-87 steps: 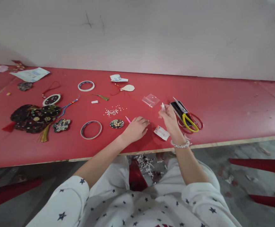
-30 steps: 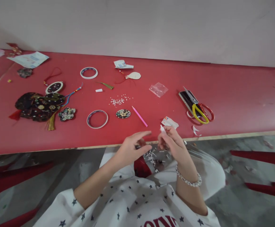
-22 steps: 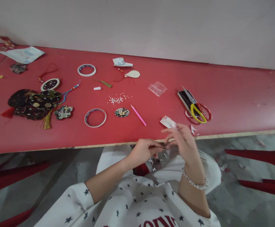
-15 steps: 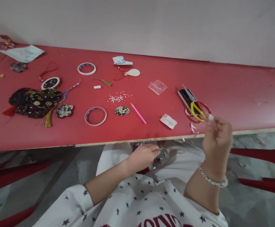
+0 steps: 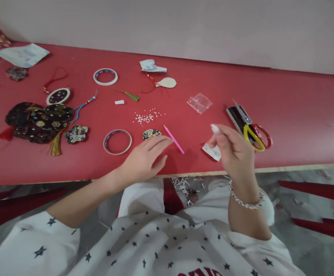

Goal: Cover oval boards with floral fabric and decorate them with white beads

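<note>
White, a small piece [image 5: 215,130] sat pinched in my right hand [image 5: 237,149], scissors [image 5: 248,121] at its one o'clock. My left hand [image 5: 141,159], released and loosely spread, had the patterned oval [image 5: 149,133] at twelve o'clock, the pink pencil [image 5: 176,143] at two.

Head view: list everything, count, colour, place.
Wall: 1, grey, back
Table: 1, red, across
Packets: 3, whitish, scattered
Scraps: 3, mixed, left
Pouches: several, dark, left
Flower: 1, floral, left
Pendants: 2, dark and white, left, centre
Tassels: 3, mixed, left half
Tape rolls: 2, white, left half
Cap: 1, white, between rolls
Beads: many, white, centre
Oval: 1, floral, centre
Pencil: 1, pink, centre
Bag: 1, clear, right
Case: 1, black, right
Scissors: 1, red-yellow, on case
Held item: 1, white, right
Stools: several, red, below
Litter: many, white, below
Bracelet: 1, pale, right
Shirt: 1, white, bottom
Left hand: 1, by pencil
Right hand: 1, pinching item
</note>
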Tool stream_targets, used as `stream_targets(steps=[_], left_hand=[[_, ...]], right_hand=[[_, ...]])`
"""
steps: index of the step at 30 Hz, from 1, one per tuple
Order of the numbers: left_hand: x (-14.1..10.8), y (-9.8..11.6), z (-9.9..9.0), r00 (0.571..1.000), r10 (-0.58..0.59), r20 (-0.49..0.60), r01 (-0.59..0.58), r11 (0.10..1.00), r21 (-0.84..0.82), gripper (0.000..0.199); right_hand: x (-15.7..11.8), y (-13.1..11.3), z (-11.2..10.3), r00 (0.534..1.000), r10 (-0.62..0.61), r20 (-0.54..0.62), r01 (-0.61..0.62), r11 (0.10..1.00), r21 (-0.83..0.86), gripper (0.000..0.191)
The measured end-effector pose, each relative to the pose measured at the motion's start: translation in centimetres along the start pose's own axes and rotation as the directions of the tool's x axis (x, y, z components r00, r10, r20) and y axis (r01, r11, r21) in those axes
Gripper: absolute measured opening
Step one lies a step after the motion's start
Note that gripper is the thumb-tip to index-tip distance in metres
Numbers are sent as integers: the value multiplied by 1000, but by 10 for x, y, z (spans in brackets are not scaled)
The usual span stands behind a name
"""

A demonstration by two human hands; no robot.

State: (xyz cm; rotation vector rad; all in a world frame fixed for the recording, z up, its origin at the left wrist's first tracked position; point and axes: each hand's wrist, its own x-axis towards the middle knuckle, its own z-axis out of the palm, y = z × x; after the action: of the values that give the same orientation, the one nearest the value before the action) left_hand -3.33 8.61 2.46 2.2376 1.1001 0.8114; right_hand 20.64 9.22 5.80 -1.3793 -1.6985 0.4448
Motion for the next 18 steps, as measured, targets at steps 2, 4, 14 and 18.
stream_targets(steps=[2, 4, 14, 18], left_hand=[[-1, -8, 0, 997, 12, 77, -23, 989, 144, 34], [-5, -12, 6, 982, -5, 191, -39, 973, 226, 37], [-10, -38, 18, 945, 53, 322, -165, 928, 334, 81], [-10, -44, 17, 941, 68, 331, -177, 934, 311, 74]], right_hand=[[11, 2, 18, 991, 40, 131, -46, 998, 49, 27], [22, 6, 38, 967, 60, 246, -81, 994, 76, 27], [59, 37, 107, 863, 134, 487, -212, 971, 109, 10], [53, 45, 104, 900, 115, 420, -161, 984, 74, 11]])
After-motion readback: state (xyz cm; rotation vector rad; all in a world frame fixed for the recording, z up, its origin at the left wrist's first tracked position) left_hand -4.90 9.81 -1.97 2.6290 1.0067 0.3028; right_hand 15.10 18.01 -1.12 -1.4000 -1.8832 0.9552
